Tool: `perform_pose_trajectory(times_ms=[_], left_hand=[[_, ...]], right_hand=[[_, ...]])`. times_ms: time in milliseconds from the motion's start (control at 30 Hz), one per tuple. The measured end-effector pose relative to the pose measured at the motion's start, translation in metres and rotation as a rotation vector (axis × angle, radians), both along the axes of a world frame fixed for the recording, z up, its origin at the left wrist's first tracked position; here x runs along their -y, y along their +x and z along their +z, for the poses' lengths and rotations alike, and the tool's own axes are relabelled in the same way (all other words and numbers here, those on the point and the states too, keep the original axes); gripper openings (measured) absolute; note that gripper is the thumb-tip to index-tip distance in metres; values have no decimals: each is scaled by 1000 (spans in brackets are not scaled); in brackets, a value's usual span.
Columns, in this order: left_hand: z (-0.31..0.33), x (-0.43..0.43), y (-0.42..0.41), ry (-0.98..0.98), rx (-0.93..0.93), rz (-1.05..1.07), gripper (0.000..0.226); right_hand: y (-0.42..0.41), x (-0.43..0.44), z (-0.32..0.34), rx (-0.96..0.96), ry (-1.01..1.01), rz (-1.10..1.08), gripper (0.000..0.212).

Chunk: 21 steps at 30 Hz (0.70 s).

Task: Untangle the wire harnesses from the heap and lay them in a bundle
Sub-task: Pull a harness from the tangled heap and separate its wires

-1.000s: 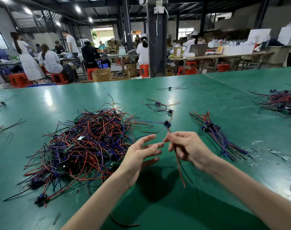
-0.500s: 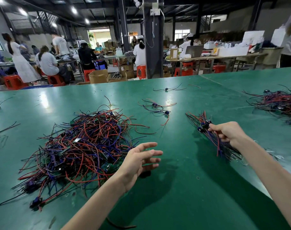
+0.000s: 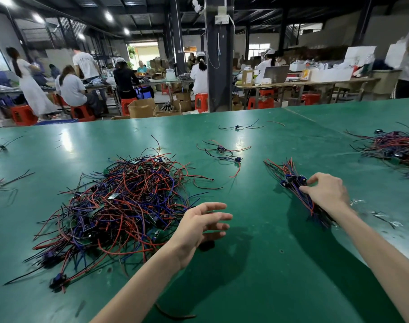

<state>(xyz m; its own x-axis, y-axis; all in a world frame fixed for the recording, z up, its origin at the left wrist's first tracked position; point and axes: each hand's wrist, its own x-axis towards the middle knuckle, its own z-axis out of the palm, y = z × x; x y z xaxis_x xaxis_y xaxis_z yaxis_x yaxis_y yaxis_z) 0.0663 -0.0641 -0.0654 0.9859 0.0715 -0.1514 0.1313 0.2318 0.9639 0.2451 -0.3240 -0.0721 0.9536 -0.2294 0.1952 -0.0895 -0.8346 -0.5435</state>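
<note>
Well, from the head camera, the only view on offer, the tangled heap (image 3: 119, 206) of red, blue and black harnesses is lying on the green table (image 3: 268, 264), and everything else is placing itself around it. The left hand (image 3: 199, 227) is hovering just beside the heap's right edge, fingers straight and spread, gripping nothing, its shadow falling on the table beneath it. The right hand (image 3: 324, 192) is sitting well apart from the heap, off to its right, on the bundle (image 3: 292, 183). There its thumb and forefinger are pinching the cluster of dark connectors, while the rest of the hand is covering the wires.

The bundle's long axis is running on a slant, its far end angling back toward the heap's side and its near end trailing away from the heap toward the person. So a fresh harness would want to go down along that same slant, connectors level with the others.

To my eye the next pull is falling to the left hand. It is by far the nearer to the heap, whose closest strands are lying just left of its fingertips. A couple of loose harnesses (image 3: 222, 152) are lying beyond the heap, to its far right.
</note>
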Motion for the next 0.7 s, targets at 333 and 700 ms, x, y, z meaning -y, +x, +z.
perform_pose_trajectory(times_ms=[333, 700], left_hand=[[20, -26, -3, 550, 553, 559, 28], [24, -120, -2, 1507, -189, 711, 30]], right_hand=[[-17, -15, 4, 247, -308, 51, 20], [-52, -68, -11, 246, -204, 424, 26]])
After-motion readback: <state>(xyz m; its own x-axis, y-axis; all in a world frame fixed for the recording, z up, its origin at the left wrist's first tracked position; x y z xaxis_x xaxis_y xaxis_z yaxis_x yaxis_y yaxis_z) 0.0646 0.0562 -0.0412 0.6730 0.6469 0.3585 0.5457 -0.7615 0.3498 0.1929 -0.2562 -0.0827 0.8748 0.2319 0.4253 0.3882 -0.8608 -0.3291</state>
